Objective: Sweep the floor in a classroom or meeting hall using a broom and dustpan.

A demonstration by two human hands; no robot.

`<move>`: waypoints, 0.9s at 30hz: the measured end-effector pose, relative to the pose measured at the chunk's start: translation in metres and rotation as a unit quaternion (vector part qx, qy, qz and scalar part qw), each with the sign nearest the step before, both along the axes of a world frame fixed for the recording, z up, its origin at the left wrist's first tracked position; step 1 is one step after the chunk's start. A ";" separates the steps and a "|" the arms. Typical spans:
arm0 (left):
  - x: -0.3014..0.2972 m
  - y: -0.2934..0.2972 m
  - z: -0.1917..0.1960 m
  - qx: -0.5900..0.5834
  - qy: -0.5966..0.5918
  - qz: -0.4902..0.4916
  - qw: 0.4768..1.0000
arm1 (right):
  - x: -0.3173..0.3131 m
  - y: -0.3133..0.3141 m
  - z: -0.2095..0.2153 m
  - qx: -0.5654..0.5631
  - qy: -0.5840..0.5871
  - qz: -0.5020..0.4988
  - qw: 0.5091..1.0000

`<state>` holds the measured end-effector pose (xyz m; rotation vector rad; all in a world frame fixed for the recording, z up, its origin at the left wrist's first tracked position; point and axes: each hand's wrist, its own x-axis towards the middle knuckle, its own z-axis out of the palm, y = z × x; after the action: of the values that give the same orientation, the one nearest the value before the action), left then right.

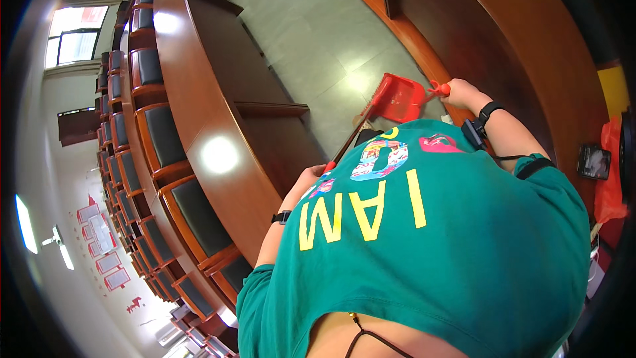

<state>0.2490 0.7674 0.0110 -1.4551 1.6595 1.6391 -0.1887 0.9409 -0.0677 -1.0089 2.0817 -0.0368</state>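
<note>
Nearest the camera is the person's own green shirt [424, 252], filling the lower right of the view, with both forearms reaching out past it toward the floor. The left hand [310, 178] is closed around the top of a thin dark broom handle [349, 138] with a red end, which slants away to the floor near the dustpan. The right hand [464, 95] is wrapped around the red grip of a red dustpan [399, 98], held low with its toothed edge turned toward the broom; a dark band sits on each wrist. Whether anything lies in the pan cannot be told, since its inside shows only as plain red, and the broom head itself is hidden behind the pan and shirt. Judging from this, the sweeping-up looks under way rather than finished: broom and pan are brought together at one spot of floor, and the long aisle beyond is not yet covered. The floor [318, 46] is pale grey tile with a soft sheen and no litter that can be made out. It runs between two curved wooden desks [199, 93], glossy reddish-brown. Behind the left one stands a long row of dark padded chairs [149, 126], and beyond them a pale wall with a bright window [76, 36].
</note>
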 end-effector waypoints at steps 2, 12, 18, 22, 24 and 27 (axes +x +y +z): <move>0.002 0.002 0.015 0.026 -0.007 0.062 0.998 | 0.003 -0.002 0.005 -0.001 0.003 0.000 1.000; 0.010 -0.015 -0.042 -0.121 -0.043 -0.064 0.990 | 0.007 0.000 0.012 -0.025 -0.003 -0.022 0.999; -0.014 -0.009 -0.035 -0.108 -0.055 -0.079 0.989 | 0.010 0.001 0.024 -0.026 0.003 -0.027 0.999; -0.015 -0.005 -0.030 -0.055 -0.005 -0.056 0.997 | 0.006 0.004 0.015 -0.027 -0.001 -0.021 0.999; -0.019 0.000 -0.014 -0.047 -0.013 -0.044 0.998 | 0.006 0.004 0.016 -0.023 0.000 -0.020 1.000; -0.011 0.002 -0.006 -0.030 0.006 0.025 0.999 | 0.005 0.005 0.016 -0.020 -0.002 -0.020 1.000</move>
<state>0.2378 0.7692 0.0046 -1.5308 1.7064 1.6396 -0.1840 0.9455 -0.0518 -0.9907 2.1049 -0.0996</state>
